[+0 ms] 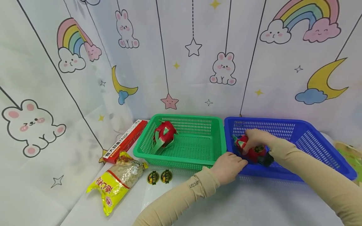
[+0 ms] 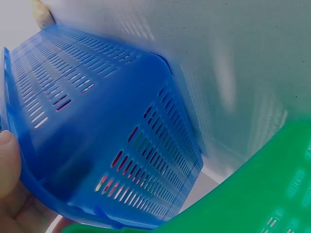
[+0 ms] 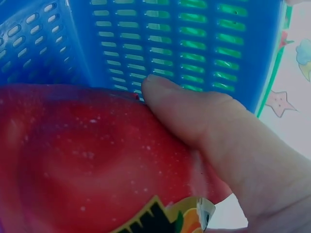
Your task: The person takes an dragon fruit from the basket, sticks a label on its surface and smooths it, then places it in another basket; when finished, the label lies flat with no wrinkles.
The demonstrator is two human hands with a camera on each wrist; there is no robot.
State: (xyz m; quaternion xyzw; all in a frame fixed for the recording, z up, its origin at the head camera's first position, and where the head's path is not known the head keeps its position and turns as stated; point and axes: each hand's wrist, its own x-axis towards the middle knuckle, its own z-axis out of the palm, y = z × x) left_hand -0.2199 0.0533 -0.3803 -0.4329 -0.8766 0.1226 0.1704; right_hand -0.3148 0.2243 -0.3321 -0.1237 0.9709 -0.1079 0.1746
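Note:
My right hand (image 1: 255, 141) reaches into the blue basket (image 1: 278, 174) and grips a glossy red fruit (image 3: 87, 150) bearing a dark, colourful label (image 3: 182, 218). The thumb lies along the fruit's side in the right wrist view; the other fingers are mostly hidden. Red skin with green tips (image 1: 240, 142) shows beside the hand in the head view; whether this is a second fruit I cannot tell. My left hand (image 1: 229, 167) holds the basket's near-left rim, thumb (image 2: 7, 160) over the edge. A red dragon fruit (image 1: 165, 133) with green scales lies in the green basket (image 1: 178, 161).
Left of the green basket are a red and white pasta box (image 1: 124, 142) and a yellow-printed bag (image 1: 118, 180). Two round labels (image 1: 159, 177) lie on the table in front. A green patterned package (image 1: 349, 155) sits at the far right, partly behind the blue basket.

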